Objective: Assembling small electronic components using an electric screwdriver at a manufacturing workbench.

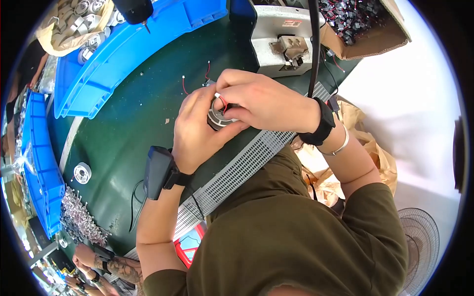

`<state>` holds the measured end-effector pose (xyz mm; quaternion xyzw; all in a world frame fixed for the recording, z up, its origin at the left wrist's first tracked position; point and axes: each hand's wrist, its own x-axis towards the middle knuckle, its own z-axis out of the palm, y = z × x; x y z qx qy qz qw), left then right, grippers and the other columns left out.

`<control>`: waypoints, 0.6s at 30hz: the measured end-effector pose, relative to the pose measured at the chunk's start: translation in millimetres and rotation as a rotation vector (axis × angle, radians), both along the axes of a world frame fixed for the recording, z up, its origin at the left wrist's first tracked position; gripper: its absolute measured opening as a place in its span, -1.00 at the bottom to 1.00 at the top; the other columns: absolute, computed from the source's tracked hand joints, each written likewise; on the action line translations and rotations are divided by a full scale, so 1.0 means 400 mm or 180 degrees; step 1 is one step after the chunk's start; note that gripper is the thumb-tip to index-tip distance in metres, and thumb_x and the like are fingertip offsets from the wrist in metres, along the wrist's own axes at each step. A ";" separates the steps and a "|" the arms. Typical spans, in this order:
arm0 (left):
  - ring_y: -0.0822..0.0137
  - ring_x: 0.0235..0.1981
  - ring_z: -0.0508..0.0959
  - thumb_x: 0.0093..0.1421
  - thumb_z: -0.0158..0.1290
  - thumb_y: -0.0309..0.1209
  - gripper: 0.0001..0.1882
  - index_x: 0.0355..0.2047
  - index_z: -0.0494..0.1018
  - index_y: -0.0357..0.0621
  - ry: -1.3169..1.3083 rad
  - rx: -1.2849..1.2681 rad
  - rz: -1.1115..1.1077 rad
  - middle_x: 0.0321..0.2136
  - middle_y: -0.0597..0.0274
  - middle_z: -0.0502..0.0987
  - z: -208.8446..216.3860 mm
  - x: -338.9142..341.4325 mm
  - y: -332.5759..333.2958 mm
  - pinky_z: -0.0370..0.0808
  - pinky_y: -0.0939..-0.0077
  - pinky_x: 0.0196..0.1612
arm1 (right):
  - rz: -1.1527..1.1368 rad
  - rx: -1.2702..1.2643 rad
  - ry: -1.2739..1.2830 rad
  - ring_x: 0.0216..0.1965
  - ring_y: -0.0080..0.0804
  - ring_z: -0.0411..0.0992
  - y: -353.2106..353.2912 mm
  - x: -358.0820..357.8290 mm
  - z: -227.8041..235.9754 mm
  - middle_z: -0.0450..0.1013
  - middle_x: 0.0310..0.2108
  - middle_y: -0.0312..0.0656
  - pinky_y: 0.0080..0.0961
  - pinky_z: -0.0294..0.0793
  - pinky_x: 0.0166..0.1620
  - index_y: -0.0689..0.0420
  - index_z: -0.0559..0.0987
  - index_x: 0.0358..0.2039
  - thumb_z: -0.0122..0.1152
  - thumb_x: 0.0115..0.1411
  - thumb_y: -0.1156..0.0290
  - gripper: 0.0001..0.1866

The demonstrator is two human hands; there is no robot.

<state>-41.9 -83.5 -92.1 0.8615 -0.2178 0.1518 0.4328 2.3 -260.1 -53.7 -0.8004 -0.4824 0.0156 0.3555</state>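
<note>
At the middle of the green work surface, my left hand (193,123) is closed round a round grey-white plastic housing (217,121) with an open, ribbed top. My right hand (261,98) reaches over it, with thumb and fingers pinched at the housing's inside. A short red wire (225,102) with a white connector (217,95) stands out between the fingers. The small part at the wire's end is mostly covered by my right fingers. Just beyond my hands, another red wire (207,69) and a small dark part (210,83) lie on the surface.
Blue bins (143,47) line the far and left sides, with white housings beyond. A black screwdriver (134,10) hangs above. A white machine (281,44) stands beside a cardboard box (365,52) of wired parts. At left lie a housing (82,173), a screw-like pile (81,217) and a co-worker's hands (85,256).
</note>
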 end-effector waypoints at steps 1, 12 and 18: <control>0.05 -0.17 0.49 -0.28 0.41 -0.32 -0.28 -0.07 0.39 -0.28 0.0057 0.0026 -0.0047 -0.20 0.03 0.48 0.003 0.003 0.002 0.43 0.27 -0.09 | 0.0046 -0.0239 -0.0042 -0.26 -0.16 0.37 -0.003 0.005 -0.002 0.37 -0.28 -0.10 -0.38 0.38 -0.23 0.24 0.47 -0.26 0.24 -0.02 0.51 -0.73; 0.03 -0.08 0.49 -0.20 0.38 -0.38 -0.45 -0.16 0.45 -0.26 -0.0990 0.0072 -0.0265 -0.09 -0.03 0.44 -0.012 -0.003 0.031 0.48 0.29 -0.07 | -0.1674 0.2839 -0.0392 -0.18 -0.36 0.41 0.176 0.139 0.204 0.42 -0.18 -0.18 -0.42 0.38 -0.07 0.25 0.42 -0.07 0.26 0.10 0.24 -0.54; 0.07 -0.12 0.51 -0.17 0.35 -0.37 -0.59 -0.28 0.51 -0.19 -0.0925 -0.0175 -0.0359 -0.09 0.01 0.43 -0.032 -0.012 0.019 0.50 0.31 -0.12 | -0.0410 0.2896 0.0948 -0.30 -0.52 0.38 0.220 0.227 0.351 0.40 -0.32 -0.23 -0.61 0.38 -0.24 0.28 0.40 -0.10 0.27 0.05 0.51 -0.61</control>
